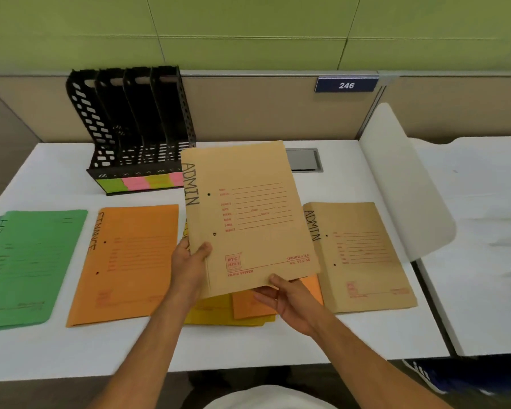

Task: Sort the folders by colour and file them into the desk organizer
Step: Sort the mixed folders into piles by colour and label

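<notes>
A tan folder marked ADMIN [248, 211] is lifted above the desk, held at its lower edge by both hands. My left hand [189, 267] grips its bottom left corner and my right hand [289, 302] pinches its bottom edge. Under it lies a mixed pile with yellow folders [216, 312] and an orange folder [251, 307]. A second tan ADMIN folder [363, 258] lies flat to the right. An orange FINANCE folder [127, 261] and a green folder stack [27, 267] lie to the left. The black desk organizer [136, 125] stands at the back left, its slots empty.
Coloured sticky labels [139, 183] line the organizer's front base. A white curved divider [401, 184] bounds the desk's right side, with another desk beyond it. A grey cable hatch [304, 159] sits at the back. A beige partition carries a blue 246 sign [346, 85].
</notes>
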The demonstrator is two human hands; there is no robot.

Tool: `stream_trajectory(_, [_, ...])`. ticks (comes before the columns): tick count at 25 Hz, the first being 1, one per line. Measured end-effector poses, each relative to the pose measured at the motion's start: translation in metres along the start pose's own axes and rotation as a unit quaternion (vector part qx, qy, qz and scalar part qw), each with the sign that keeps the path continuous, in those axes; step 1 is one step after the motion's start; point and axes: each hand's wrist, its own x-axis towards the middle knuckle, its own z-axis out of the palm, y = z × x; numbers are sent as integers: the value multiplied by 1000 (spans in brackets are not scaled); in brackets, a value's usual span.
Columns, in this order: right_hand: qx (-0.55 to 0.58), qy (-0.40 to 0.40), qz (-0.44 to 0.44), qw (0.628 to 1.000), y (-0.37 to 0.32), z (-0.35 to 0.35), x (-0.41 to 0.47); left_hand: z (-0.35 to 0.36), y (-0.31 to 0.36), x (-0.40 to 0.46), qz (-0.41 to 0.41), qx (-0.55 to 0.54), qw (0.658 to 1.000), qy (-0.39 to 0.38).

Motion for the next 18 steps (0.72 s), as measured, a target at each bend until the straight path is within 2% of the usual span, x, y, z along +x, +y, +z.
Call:
stream_trajectory(6, [2, 91, -52, 995, -29, -44, -29, 73, -29, -19, -16, 21, 999, -39])
stream_trajectory(11, [9, 159, -87, 983, -46, -85, -43, 100, -43, -17, -24, 57, 989, -134])
stream_trajectory(14, [13, 187, -98, 977, -59, -113, -52, 100, -60, -8, -23, 159, 971, -174])
stream_trajectory(18, [7, 238, -111, 965, -82, -165, -71, 77, -91, 0, 6, 390, 901, -188])
